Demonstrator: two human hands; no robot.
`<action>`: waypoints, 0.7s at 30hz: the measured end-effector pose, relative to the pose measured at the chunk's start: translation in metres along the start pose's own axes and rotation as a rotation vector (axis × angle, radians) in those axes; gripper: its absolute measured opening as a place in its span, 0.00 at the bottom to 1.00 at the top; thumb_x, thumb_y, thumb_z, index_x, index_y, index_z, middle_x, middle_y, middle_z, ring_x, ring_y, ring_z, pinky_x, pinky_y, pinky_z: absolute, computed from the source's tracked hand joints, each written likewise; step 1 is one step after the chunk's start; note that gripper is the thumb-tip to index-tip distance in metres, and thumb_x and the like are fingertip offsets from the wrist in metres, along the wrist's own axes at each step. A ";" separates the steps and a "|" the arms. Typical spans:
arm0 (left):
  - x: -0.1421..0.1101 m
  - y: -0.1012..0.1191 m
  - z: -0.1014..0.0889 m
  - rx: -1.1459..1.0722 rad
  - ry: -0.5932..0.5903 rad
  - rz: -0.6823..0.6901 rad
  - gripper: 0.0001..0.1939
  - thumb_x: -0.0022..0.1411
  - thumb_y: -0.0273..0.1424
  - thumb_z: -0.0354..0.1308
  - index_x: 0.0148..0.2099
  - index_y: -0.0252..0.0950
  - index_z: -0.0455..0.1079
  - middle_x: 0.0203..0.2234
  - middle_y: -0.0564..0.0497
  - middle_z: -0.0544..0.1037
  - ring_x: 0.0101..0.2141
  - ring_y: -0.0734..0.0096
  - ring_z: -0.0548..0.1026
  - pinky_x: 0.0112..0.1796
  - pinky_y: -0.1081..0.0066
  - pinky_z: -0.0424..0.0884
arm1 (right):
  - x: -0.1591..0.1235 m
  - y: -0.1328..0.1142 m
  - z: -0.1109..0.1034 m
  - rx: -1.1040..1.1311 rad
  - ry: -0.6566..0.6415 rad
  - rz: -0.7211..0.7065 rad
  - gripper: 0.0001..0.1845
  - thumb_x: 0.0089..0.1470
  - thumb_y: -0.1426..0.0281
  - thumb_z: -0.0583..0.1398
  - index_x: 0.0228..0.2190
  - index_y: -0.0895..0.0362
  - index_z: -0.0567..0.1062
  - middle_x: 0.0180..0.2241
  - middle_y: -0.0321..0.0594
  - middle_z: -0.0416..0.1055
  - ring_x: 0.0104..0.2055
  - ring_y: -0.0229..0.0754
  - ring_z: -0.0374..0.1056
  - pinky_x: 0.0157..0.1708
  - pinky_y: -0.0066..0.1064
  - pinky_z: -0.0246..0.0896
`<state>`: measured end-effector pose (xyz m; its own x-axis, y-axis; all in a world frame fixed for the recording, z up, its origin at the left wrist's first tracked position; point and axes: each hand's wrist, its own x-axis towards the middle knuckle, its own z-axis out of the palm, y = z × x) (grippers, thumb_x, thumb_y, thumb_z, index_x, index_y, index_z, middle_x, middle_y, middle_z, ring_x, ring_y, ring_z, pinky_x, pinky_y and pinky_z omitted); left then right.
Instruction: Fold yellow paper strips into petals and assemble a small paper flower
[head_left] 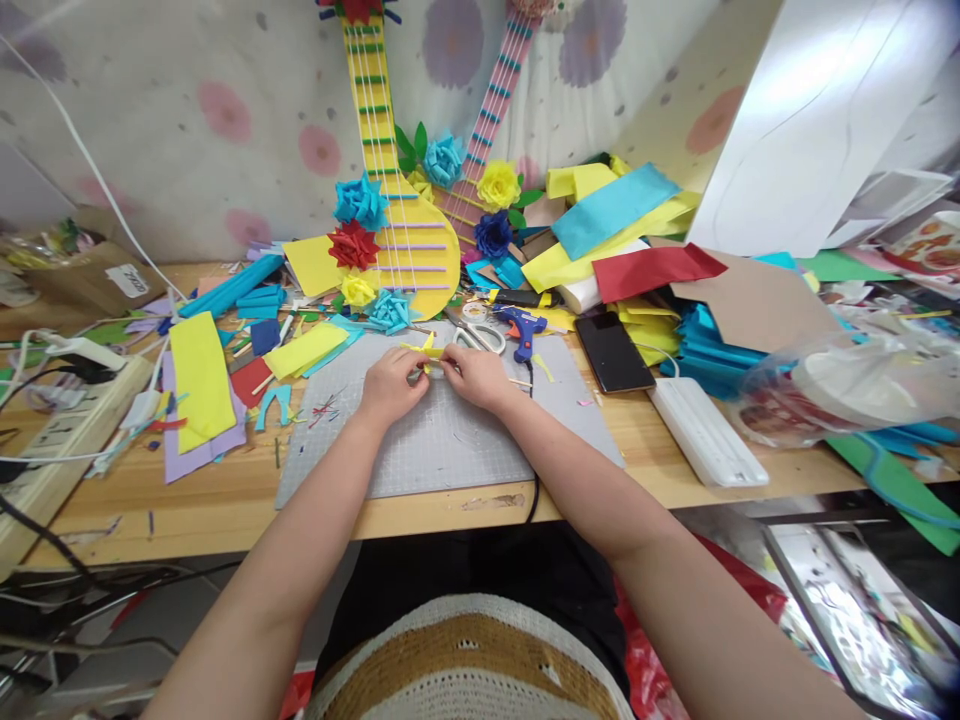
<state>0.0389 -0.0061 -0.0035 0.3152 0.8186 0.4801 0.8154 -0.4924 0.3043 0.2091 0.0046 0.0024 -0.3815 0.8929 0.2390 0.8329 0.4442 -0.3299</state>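
Note:
Both hands meet over the grey cutting mat (435, 465) in the head view. My left hand (394, 383) pinches one side of a small yellow paper piece (426, 350), and my right hand (474, 376) grips its other end. Pointed strips of the paper stick up between the fingers; its full shape is partly hidden. Just behind my right hand lie white-handled scissors (484, 338). A blue glue gun (523, 330) rests to their right, its black cord running down to the table edge.
A yellow paper pipa-like instrument (420, 255) with paper flowers leans at the back, beside a pink one (495, 110). A phone (615, 352) and a white power bank (709, 432) lie right. Coloured paper is piled at both sides; a power strip (75, 440) stands left.

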 end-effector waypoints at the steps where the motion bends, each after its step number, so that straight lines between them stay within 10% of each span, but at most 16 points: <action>1: 0.000 0.001 -0.001 0.014 0.007 -0.009 0.09 0.53 0.26 0.52 0.37 0.38 0.69 0.33 0.50 0.76 0.39 0.67 0.71 0.40 0.69 0.66 | 0.000 0.000 0.000 0.003 -0.003 0.003 0.12 0.59 0.65 0.48 0.38 0.54 0.70 0.36 0.39 0.75 0.36 0.40 0.69 0.30 0.27 0.50; 21: 0.000 0.000 0.002 0.068 0.088 -0.168 0.17 0.53 0.25 0.52 0.47 0.38 0.62 0.35 0.50 0.74 0.37 0.66 0.70 0.39 0.68 0.66 | 0.000 -0.003 -0.003 -0.015 0.049 0.074 0.14 0.59 0.63 0.48 0.36 0.54 0.70 0.34 0.38 0.75 0.34 0.40 0.69 0.28 0.29 0.48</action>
<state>0.0398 -0.0051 -0.0048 0.1312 0.8571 0.4982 0.8849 -0.3278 0.3309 0.2076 0.0030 0.0060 -0.2989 0.9186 0.2586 0.8642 0.3755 -0.3350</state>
